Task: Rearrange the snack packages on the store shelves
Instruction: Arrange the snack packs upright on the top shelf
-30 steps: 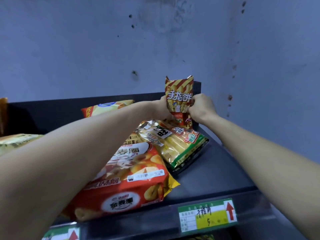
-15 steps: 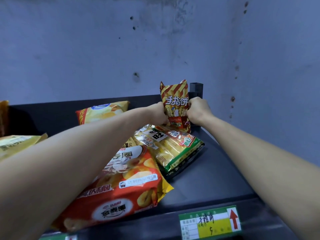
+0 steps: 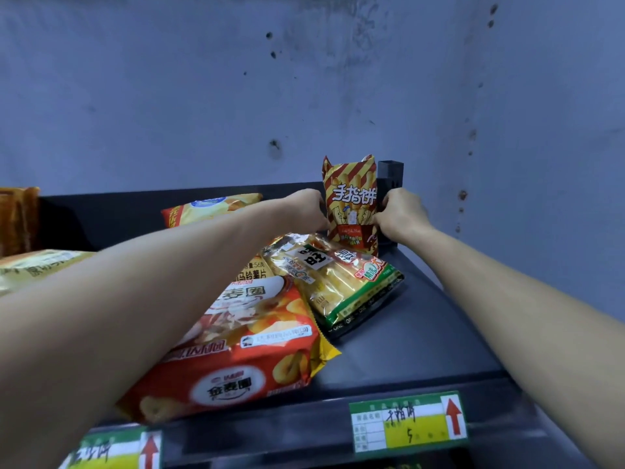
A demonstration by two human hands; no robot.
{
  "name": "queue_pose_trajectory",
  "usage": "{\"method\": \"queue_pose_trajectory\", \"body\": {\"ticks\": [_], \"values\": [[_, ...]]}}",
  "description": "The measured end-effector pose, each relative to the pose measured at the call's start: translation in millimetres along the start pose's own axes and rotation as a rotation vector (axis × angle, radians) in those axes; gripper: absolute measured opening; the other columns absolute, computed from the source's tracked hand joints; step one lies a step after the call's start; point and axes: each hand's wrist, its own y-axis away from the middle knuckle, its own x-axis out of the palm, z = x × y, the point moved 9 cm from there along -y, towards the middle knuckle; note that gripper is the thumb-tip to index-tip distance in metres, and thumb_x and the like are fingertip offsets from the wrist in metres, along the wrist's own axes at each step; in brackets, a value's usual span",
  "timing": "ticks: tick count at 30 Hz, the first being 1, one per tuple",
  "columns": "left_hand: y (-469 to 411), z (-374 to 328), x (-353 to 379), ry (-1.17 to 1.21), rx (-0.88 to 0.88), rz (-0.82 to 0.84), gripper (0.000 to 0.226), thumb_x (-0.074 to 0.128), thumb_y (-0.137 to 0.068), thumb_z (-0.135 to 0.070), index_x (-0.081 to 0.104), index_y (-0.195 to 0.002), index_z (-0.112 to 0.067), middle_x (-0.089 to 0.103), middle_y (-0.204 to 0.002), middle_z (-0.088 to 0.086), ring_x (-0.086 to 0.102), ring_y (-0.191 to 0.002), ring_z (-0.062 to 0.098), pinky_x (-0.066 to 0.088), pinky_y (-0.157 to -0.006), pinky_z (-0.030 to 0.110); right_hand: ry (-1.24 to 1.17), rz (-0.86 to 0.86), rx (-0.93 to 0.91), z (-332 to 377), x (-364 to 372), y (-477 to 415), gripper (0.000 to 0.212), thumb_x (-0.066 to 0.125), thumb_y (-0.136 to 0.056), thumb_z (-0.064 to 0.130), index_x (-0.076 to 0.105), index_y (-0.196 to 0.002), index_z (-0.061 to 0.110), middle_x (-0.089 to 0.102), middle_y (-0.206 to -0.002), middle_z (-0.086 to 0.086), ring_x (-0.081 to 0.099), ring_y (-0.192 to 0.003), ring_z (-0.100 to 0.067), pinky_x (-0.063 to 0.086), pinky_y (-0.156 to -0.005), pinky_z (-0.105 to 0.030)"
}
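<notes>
While the left grip (image 3: 306, 209) and right grip (image 3: 400, 214) pinch its opposite side edges, the red-and-yellow striped foil snack bag (image 3: 350, 198) stands upright at the back right corner of the dark metal shelf (image 3: 422, 333), beside a black post (image 3: 390, 174). Step in hand: seating it. The next move probably requires an even release, preventing toppling forward.

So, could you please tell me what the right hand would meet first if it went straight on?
The right hand pinches the striped biscuit pack, so it would push that first; the black shelf post stands just behind, though depth is unclear.
</notes>
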Motion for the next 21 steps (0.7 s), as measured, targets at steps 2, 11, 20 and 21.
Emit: {"method": "queue_pose_trajectory", "body": {"ticks": [2,11,20,21], "values": [[6,-1,-8,-0.009,0.006,-0.035,0.043,0.057,-0.091,-0.014,0.044,-0.131,-0.006,0.058,-0.120,0.009,0.052,-0.098,0.017,0.045,-0.082,0.027,0.007,-0.058,-0.012,6,-10,5,0.008,0.056,-0.089,0.008,0.059,-0.082,0.007,0.060,-0.087,-0.010,0.052,-0.074,-0.025,0.034,-0.052,-0.026],[51,-7,-41,-0.152,0.097,-0.106,0.045,0.058,-0.091,-0.019,0.047,-0.133,-0.009,0.058,-0.125,0.007,0.057,-0.109,0.023,0.045,-0.087,0.029,0.100,0.029,-0.323,79,-13,51,0.014,0.061,-0.088,0.016,0.068,-0.093,0.005,0.068,-0.098,-0.010,0.061,-0.087,-0.026,0.046,-0.067,-0.030],[153,1,-86,-0.266,0.182,-0.215,0.028,0.060,-0.088,-0.021,0.064,-0.115,-0.019,0.063,-0.108,-0.005,0.058,-0.098,0.015,0.046,-0.084,0.028,0.288,0.085,-0.549,148,-31,133,0.016,0.061,-0.083,0.013,0.070,-0.093,0.004,0.066,-0.099,-0.016,0.060,-0.091,-0.035,0.050,-0.074,-0.037],[167,3,-90,-0.251,0.195,-0.222,0.028,0.059,-0.088,-0.022,0.064,-0.115,-0.019,0.063,-0.107,-0.005,0.059,-0.098,0.015,0.046,-0.085,0.028,0.286,0.082,-0.551,154,-37,143,0.017,0.061,-0.084,0.014,0.070,-0.095,0.004,0.065,-0.102,-0.017,0.060,-0.091,-0.036,0.049,-0.074,-0.037]]}}
